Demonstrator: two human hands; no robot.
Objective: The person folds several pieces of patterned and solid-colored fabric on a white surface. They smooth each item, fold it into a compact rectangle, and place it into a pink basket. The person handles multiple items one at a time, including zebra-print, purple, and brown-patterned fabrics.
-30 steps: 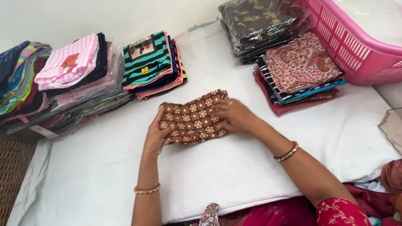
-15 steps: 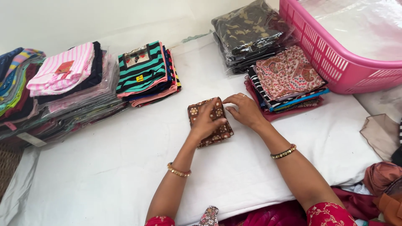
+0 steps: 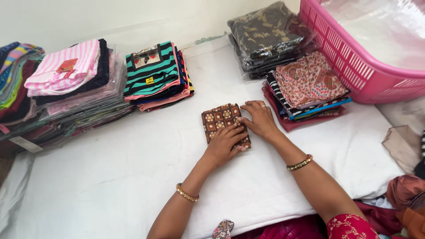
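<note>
Brown printed cloth, folded into a small rectangular packet with cream and rust floral squares (image 3: 220, 121): lies flat on the white padded sheet-covered table (image 3: 110, 186), near its middle, apart from every stack. Left hand (image 3: 223, 142): palm down on the near right part of the packet, fingers spread flat and pressing, nothing clasped. Right hand (image 3: 259, 117): laid against the packet's right edge, fingers extended and touching the cloth, likewise open and pressing, not clasping; a ring shows on one finger. Gold bangle on each wrist.

Step in hand, as judged: the fold looks finished and is being flattened and squared under both palms. The next move would call for a grip on the packet by its edges that keeps the layers together, and a lift clear of the sheet without the fold springing open.

Surroundings: stack of folded garments topped by a teal and black striped piece (image 3: 152, 71), beyond and left of the packet; pile of plastic-wrapped clothing topped by pink and white stripes (image 3: 66, 66), far left; stack topped by a pink paisley cloth (image 3: 310, 82), just right of the right hand; dark patterned packets in clear wrap (image 3: 265, 33), behind that; pink slatted plastic laundry basket (image 3: 354, 66), upper right corner.
</note>
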